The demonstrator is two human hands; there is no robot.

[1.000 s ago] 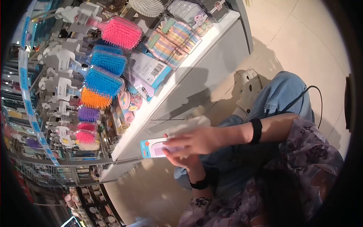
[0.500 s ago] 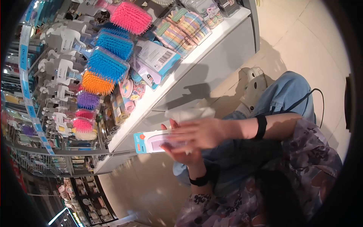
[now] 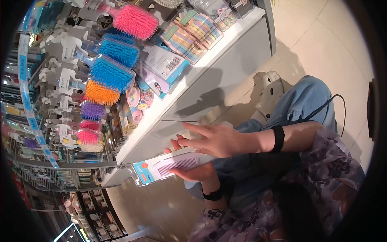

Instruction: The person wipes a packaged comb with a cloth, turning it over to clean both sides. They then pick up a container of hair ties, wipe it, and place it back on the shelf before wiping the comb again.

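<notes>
A lilac comb [image 3: 175, 166] lies in a clear package with a blue and white card, tilted, its blue end toward the lower left. My left hand [image 3: 197, 172] holds this package from below, thumb along the front edge and fingertips showing past the far edge. Over the package's near end is my right hand [image 3: 219, 140], open with its fingers spread, fingertips close to those of my left hand. It covers part of the package. Black bands circle both wrists.
Ahead is a white shelf [image 3: 159, 109] with boxed hair ties [image 3: 191, 34] and other packages. Paddle brushes in pink [image 3: 135, 21], blue [image 3: 113, 72] and orange [image 3: 102, 92] hang on hooks. My bent knee [image 3: 310, 94] and a white shoe [image 3: 268, 90] are at the right.
The packaged comb has tilted, its blue end swinging down and left. My right hand has lifted off the comb's face and spread its fingers, uncovering more of the package.
</notes>
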